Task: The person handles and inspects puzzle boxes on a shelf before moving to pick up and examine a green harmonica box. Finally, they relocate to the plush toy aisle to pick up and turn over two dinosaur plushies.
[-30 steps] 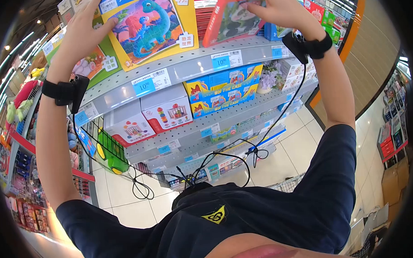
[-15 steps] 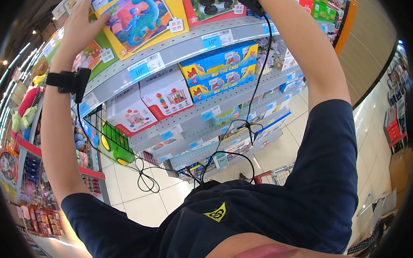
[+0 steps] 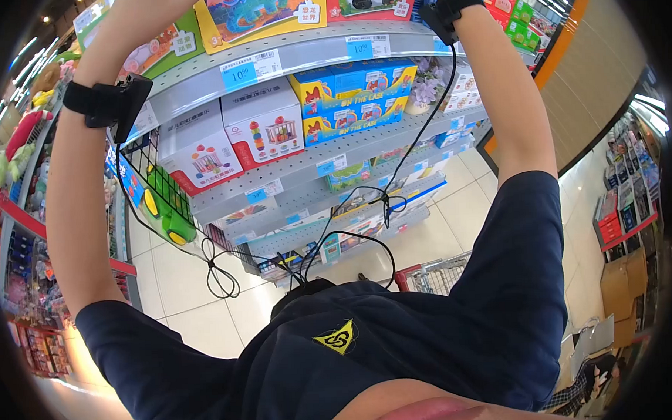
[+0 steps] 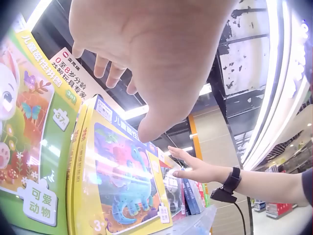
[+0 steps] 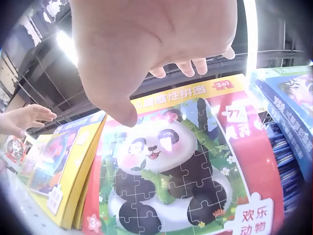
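A yellow dinosaur puzzle box (image 4: 129, 178) stands on the top shelf, with my left hand (image 4: 146, 58) at its upper edge. That hand's thumb hangs near the box top and its fingers are spread loosely. To the right, a red-edged panda puzzle box (image 5: 161, 171) stands upright, facing me. My right hand (image 5: 151, 49) is above it, thumb overlapping the top edge of its front and fingers reaching over. From the left wrist view, the right hand's fingers look straight. Most of both hands is cut off in the head view.
A green rabbit puzzle box (image 4: 34, 142) stands left of the dinosaur box. Blue boxes (image 5: 293, 107) are right of the panda. Below the shelf edge (image 3: 301, 59) with price tags sit white toy boxes (image 3: 263, 127) and blue-yellow cartons (image 3: 354, 98). Black cables (image 3: 394, 178) hang from both wrists.
A second ago the panda box was tilted in my right hand; now it stands upright on the shelf and the fingers are loose. The head view has shifted, showing less of both hands.
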### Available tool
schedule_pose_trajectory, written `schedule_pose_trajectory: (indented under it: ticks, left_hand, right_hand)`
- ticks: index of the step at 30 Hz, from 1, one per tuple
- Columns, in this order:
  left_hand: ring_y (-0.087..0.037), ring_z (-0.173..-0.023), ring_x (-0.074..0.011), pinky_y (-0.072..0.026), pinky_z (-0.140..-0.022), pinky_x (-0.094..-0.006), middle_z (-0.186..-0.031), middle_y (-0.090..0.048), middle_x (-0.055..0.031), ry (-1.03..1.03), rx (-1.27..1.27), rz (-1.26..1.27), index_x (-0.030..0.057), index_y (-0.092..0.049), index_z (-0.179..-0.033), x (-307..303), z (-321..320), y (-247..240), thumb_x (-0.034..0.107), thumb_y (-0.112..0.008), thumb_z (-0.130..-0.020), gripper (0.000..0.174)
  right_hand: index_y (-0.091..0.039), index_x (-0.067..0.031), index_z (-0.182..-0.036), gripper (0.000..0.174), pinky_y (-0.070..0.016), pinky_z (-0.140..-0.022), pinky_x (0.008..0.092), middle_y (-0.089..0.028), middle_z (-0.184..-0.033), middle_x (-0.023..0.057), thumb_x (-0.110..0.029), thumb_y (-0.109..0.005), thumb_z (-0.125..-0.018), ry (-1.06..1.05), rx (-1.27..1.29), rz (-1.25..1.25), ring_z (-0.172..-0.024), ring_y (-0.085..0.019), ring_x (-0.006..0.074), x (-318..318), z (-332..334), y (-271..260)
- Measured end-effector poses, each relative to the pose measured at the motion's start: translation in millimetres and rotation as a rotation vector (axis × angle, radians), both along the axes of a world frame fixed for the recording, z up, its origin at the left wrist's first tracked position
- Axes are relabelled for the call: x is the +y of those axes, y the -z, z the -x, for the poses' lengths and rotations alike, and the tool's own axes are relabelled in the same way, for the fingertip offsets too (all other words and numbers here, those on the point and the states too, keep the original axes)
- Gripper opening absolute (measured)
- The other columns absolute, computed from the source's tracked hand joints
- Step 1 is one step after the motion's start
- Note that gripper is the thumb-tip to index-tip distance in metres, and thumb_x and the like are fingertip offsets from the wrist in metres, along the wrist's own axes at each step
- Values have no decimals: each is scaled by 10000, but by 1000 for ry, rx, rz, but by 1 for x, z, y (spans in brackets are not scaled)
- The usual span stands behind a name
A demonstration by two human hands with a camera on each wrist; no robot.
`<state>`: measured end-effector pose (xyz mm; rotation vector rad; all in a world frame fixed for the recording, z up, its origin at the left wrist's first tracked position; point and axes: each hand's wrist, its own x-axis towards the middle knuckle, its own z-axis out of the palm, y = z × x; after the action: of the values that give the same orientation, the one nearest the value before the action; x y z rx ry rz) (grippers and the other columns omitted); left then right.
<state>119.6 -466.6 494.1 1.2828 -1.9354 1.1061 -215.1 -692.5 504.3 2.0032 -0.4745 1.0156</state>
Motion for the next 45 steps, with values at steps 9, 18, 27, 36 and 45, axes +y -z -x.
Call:
schedule_pose_trajectory:
  ticks: [9, 18, 27, 36, 45]
  left_hand:
    - [-406, -1415, -355, -330, -1157, -464, -1516, -459, -137, 227, -10, 14, 155, -485, -1455, 64, 2, 37, 270, -733, -830, 682]
    - [-390, -1412, -370, -328, -1144, -497, -1507, -443, -153, -20, 152, 64, 157, -495, -1438, 35, -73, 88, 402, -761, -832, 705]
    - [-408, -1381, -328, -270, -1125, -549, -1472, -465, -128, -68, 37, -101, 203, -503, -1435, 27, -47, 105, 397, -744, -820, 688]
    - [-520, -1240, -325, -318, -1096, -457, -1257, -619, -169, 171, 352, -251, -14, -463, -1425, 14, -40, 121, 328, -658, -901, 656]
    - [-639, -1089, -223, -505, -909, -349, -1192, -657, -195, 375, 932, -709, -66, -429, -1430, 9, -14, 86, 401, -661, -934, 719]
  right_hand:
    - [-394, 21, -1467, 944, -313, -1153, 495, -404, -1478, 306, -401, -836, -747, 22, -323, -241, -1392, -376, 443, 24, 104, 39]
    - [-492, 24, -1392, 800, -390, -1085, 465, -521, -1365, 236, -475, -777, -834, 39, -375, -320, -1287, -489, 382, 41, 102, 106]
    - [-483, -304, -1477, 725, -310, -1110, 589, -320, -1565, 229, -554, -714, -836, -217, 83, -291, -1352, -416, 451, 104, -54, 156]
    - [-350, -295, -1558, 1162, -255, -1119, 673, -183, -1613, 284, -768, -777, -586, -219, 89, -386, -1377, -356, 535, 136, -61, 147]
    - [-317, -241, -1574, 1261, -244, -1098, 711, -145, -1598, 344, -784, -792, -540, -193, 80, -389, -1377, -340, 561, 133, -64, 157]
